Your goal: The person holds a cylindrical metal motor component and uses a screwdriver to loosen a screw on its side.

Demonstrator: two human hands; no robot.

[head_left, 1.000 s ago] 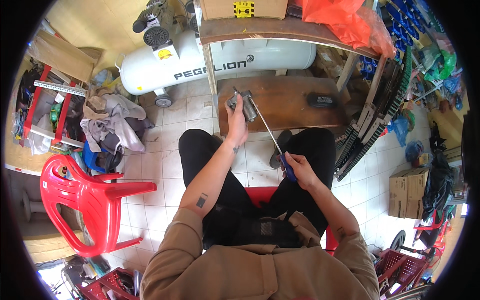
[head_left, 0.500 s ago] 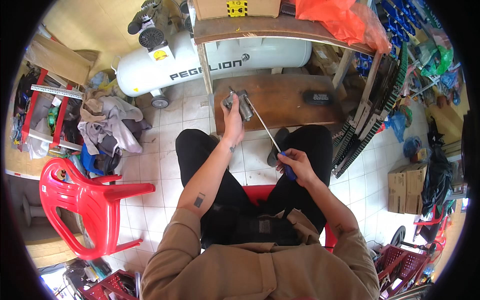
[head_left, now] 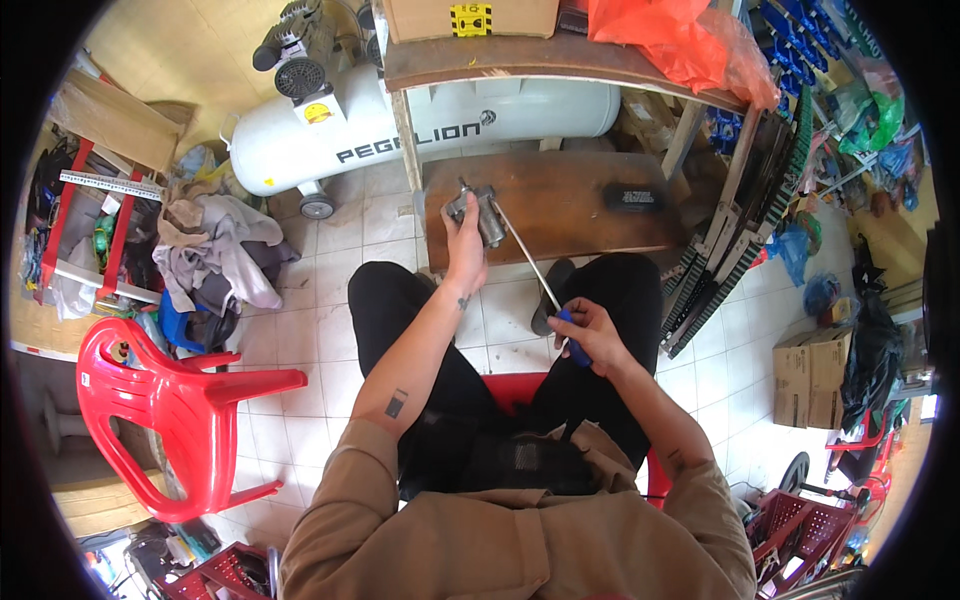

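Note:
My left hand (head_left: 466, 246) grips a small grey metal part (head_left: 489, 217), cylindrical with a stub on top, above the near edge of the low wooden shelf. What the part belongs to I cannot make out. A long screwdriver (head_left: 535, 268) with a blue handle is in my right hand (head_left: 590, 334), over my right thigh. Its shaft slants up and left, and the tip meets the right side of the metal part. Fingers of the left hand hide some of the part.
A dark flat object (head_left: 634, 197) lies on the wooden shelf (head_left: 550, 215). Behind stands a white air compressor tank (head_left: 300, 150). To the left are a red plastic chair (head_left: 160, 410) and piled cloths (head_left: 215, 250). Long dark toothed strips (head_left: 725, 235) lean at right, near cardboard boxes (head_left: 812, 380).
The screwdriver's handle has turned a little in my right hand, and its fingers have shifted. The metal part stays in my left hand, and the whole view has moved slightly.

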